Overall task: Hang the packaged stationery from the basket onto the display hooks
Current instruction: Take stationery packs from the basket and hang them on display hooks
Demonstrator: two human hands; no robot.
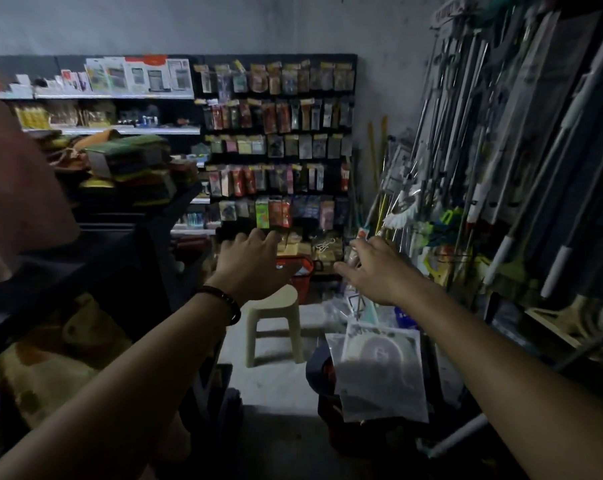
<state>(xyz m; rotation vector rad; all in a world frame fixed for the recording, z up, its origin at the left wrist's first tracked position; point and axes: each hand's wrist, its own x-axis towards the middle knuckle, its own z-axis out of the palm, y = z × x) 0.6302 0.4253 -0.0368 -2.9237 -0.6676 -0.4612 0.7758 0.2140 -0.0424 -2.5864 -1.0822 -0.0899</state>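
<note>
While both our arms stretch fwd toward the black pegboard display with rows of hooks [276,133], neither hand has reached it yet. Our left hand [255,261] is palm-down, fingers spread and relaxed, w/ nothing in it; a dark beaded bracelet [225,303] sits at the wrist. We judge it leads so it can part or steady the hanging packs on a hook while a new one slides on.

Our right hand [376,268] has the thumb splayed wide and fingers reaching fwd. A small clear packet with a red-and-white header card [361,235] shows right at the fingertips. It's blurred, so we can't tell whether the fingers pinch it or it merely sits behind them. If held, a grip low on the pkt would leave the header free for the hook.

The red plastic basket [305,278] stands on the floor at the foot of the display, just behind the beige plastic stool [276,323] and partly hidden by our left hand. That's prob. so stock stays w/in reach under the hooks. Its contents aren't visible.

Clear plastic bags [379,368] lie nearer us on the right, and long-handled mops and brooms [501,133] lean along that side. The way in looks narrow, so a snag is a risk.
</note>
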